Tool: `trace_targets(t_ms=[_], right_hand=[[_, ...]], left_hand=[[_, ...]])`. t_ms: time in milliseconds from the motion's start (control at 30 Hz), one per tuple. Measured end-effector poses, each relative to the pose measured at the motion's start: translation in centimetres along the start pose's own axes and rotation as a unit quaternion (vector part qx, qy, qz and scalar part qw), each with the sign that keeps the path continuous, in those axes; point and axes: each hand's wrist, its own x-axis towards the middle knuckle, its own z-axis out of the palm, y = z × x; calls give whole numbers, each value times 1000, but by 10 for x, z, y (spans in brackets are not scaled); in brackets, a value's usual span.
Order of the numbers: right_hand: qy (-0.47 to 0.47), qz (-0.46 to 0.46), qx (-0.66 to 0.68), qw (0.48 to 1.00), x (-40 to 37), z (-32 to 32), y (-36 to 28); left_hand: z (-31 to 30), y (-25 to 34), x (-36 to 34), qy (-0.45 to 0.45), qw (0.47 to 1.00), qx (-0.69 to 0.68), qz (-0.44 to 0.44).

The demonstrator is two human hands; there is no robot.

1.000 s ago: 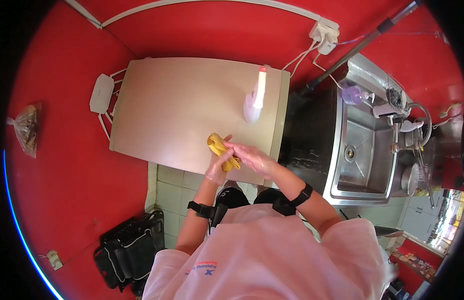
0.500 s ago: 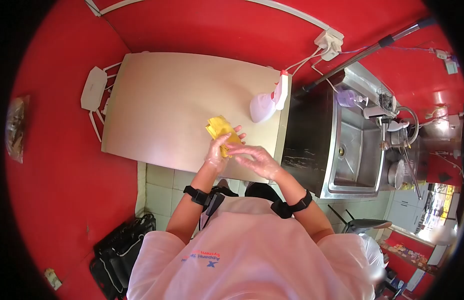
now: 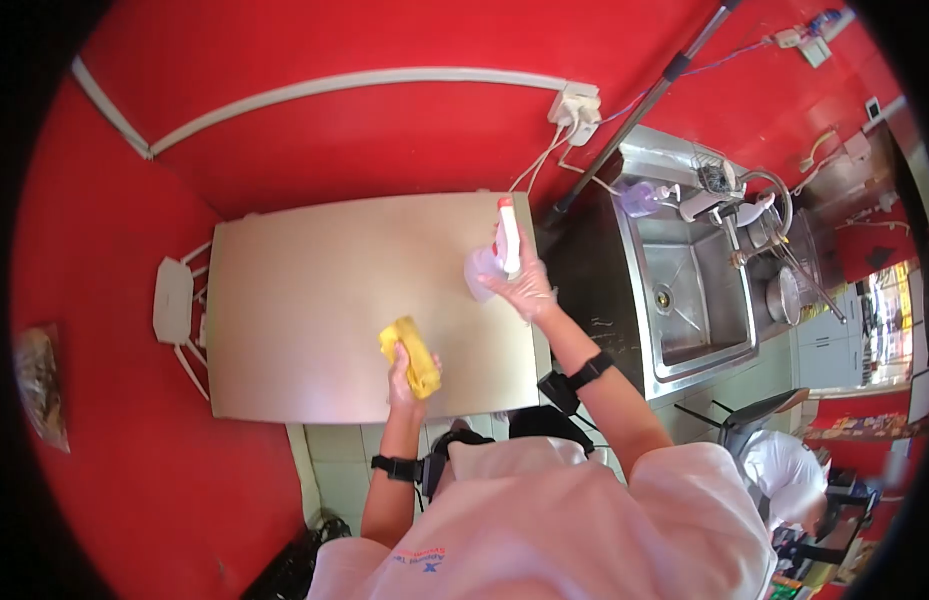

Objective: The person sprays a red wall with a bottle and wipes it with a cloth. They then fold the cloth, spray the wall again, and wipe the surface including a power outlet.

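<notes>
My left hand (image 3: 400, 380), in a clear plastic glove, grips a folded yellow cloth (image 3: 414, 360) over the near edge of the table (image 3: 294, 300). Toward the table's right side, my right hand (image 3: 527, 290), also gloved in clear plastic, is wrapped round the neck of a spray bottle (image 3: 481, 276). Its body is pale purple, and the white and red trigger head (image 3: 507, 235) points up and away from me. The palm and part of the fingers hide the bottle's right side.
Right of the table stands a steel sink (image 3: 684, 290) with a purple soap bottle (image 3: 639, 199) at its back corner. A pole (image 3: 634, 110) leans between them. A white router (image 3: 174, 300) sits at the left. Behind me at right are a chair (image 3: 764, 415) and a person (image 3: 784, 475).
My right hand has left the yellow cloth, reached right and taken hold of the spray bottle. My left hand keeps the cloth. The camera view has shifted upward.
</notes>
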Motion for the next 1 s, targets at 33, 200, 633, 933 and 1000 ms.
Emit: trace_targets(t_ms=[33, 200, 633, 933, 1000], right_hand=[[-5, 28, 17, 999, 6, 7, 7], [82, -22, -22, 996, 13, 26, 31], [63, -47, -30, 996, -7, -48, -1], [148, -141, -66, 977, -4, -110, 26], [155, -54, -30, 986, -9, -120, 26]], left_hand=[[0, 0, 0, 19, 1000, -19, -3], [12, -9, 10, 42, 998, -29, -24], [73, -25, 53, 71, 973, 199, 96], [313, 59, 165, -18, 547, 702, 456], [365, 71, 196, -32, 371, 747, 551]])
